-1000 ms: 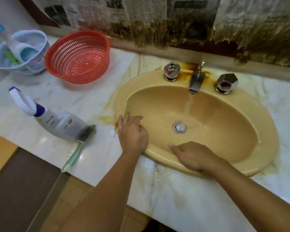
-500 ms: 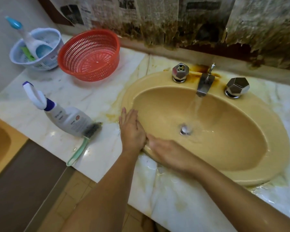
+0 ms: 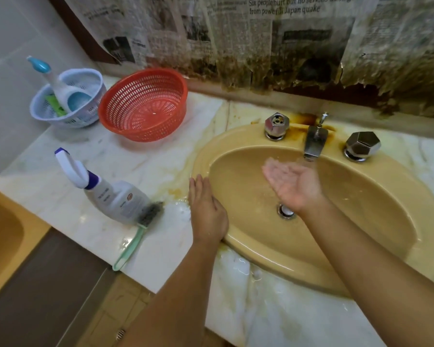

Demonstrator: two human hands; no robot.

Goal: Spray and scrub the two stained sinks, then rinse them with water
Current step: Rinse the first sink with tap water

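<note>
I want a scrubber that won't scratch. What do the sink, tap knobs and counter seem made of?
Sink: probably glazed ceramic, glossy yellow with smooth highlights.
Tap knobs: chromed metal, by their mirror-like facets.
Counter: likely polished marble, white with grey veins and reflections.

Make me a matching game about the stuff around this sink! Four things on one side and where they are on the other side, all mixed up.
Things:
1. red plastic mesh basket
2. white spray bottle with purple collar
3. left hand
4. right hand

Places:
A. palm up under the running metal tap
B. beside the green-handled scrub brush
C. flat on the yellow sink's rim
D. next to the pale blue basket

Pairs: 1-D, 2-B, 3-C, 4-A.
</note>
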